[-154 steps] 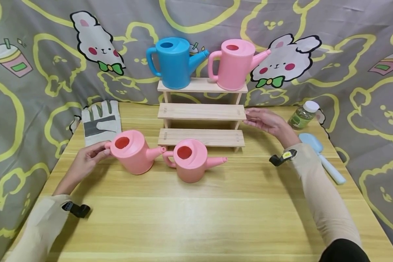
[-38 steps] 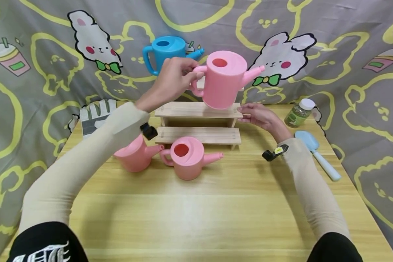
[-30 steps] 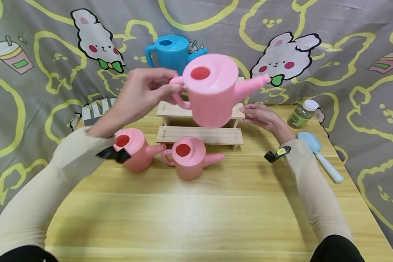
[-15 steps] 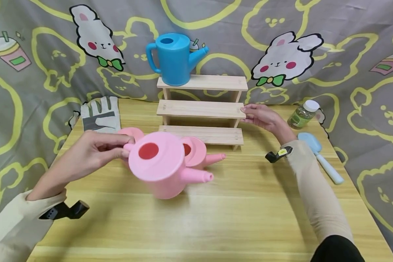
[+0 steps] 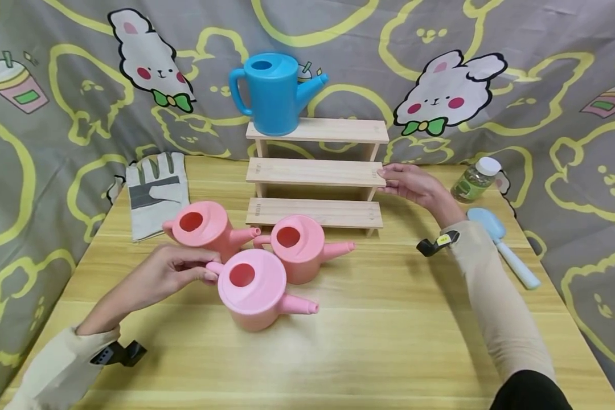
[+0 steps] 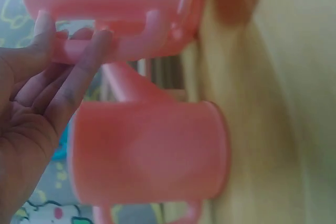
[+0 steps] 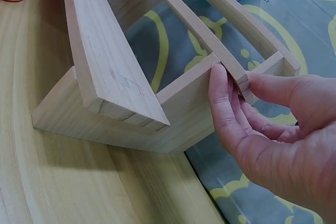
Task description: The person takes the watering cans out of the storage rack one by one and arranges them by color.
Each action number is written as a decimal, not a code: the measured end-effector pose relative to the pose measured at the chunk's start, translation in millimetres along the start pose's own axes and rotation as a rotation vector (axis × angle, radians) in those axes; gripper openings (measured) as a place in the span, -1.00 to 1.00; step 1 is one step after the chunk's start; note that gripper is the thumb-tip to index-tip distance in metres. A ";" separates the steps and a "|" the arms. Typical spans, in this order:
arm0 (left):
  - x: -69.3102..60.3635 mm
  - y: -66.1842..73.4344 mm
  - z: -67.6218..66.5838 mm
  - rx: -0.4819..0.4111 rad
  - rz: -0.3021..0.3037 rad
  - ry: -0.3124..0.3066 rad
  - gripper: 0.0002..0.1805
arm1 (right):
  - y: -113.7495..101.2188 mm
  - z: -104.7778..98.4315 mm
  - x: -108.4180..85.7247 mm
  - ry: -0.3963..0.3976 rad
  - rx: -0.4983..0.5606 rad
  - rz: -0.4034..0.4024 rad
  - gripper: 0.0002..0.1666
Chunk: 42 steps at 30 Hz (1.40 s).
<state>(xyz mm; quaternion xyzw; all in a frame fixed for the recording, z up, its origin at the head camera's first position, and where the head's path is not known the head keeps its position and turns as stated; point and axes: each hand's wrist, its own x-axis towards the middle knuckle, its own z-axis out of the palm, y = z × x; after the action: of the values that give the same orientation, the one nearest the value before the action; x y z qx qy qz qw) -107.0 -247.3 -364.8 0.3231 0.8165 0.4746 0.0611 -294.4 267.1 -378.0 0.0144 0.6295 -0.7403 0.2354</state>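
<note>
My left hand point(image 5: 171, 273) grips the handle of a light pink watering can point(image 5: 253, 290) in front of two darker pink ones. Whether its base touches the table I cannot tell. One of these, a watering can point(image 5: 205, 228), stands behind my left hand; the other watering can point(image 5: 301, 250) stands right of it. In the left wrist view, fingers point(image 6: 79, 87) and thumb close round the handle. My right hand point(image 5: 415, 185) pinches the right end of the middle board of a three-step wooden stand point(image 5: 312, 172). A blue watering can point(image 5: 274, 97) stands on the top step, at its left.
A work glove point(image 5: 157, 196) lies at the back left of the table point(image 5: 348, 353). At the right are a white-capped jar point(image 5: 474, 181) and a light blue hand trowel point(image 5: 504, 247). A patterned cloth point(image 5: 348, 28) hangs behind and beside the table.
The light pink watering can has come off the top step, moving forward and down to the front of the darker pink ones in my left hand. My right hand stays at the stand.
</note>
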 end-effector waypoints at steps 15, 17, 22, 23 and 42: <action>-12.3 -36.4 11.8 0.103 -0.036 0.115 -0.66 | 0.1 1.6 0.3 0.007 -0.018 0.003 -0.91; -14.9 -37.6 13.2 0.168 -0.018 0.135 -0.62 | 0.3 2.0 0.0 -0.001 -0.018 0.000 -0.91; -16.7 -37.4 13.0 0.322 0.018 0.154 -0.54 | 0.6 1.0 -0.7 0.011 -0.016 0.000 -0.92; -16.3 -37.1 12.8 0.336 0.018 0.155 -0.54 | 0.6 0.7 -0.9 0.015 -0.016 -0.001 -0.92; -15.4 -14.0 -1.4 0.482 -0.012 0.076 -0.56 | 0.5 1.5 1.7 0.009 -0.017 0.006 -0.91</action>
<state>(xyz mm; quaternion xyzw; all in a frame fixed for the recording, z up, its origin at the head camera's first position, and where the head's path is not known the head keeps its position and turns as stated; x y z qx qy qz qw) -102.2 -262.1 -378.6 0.3052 0.9098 0.2775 -0.0456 -295.3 265.1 -378.7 0.0178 0.6367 -0.7343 0.2349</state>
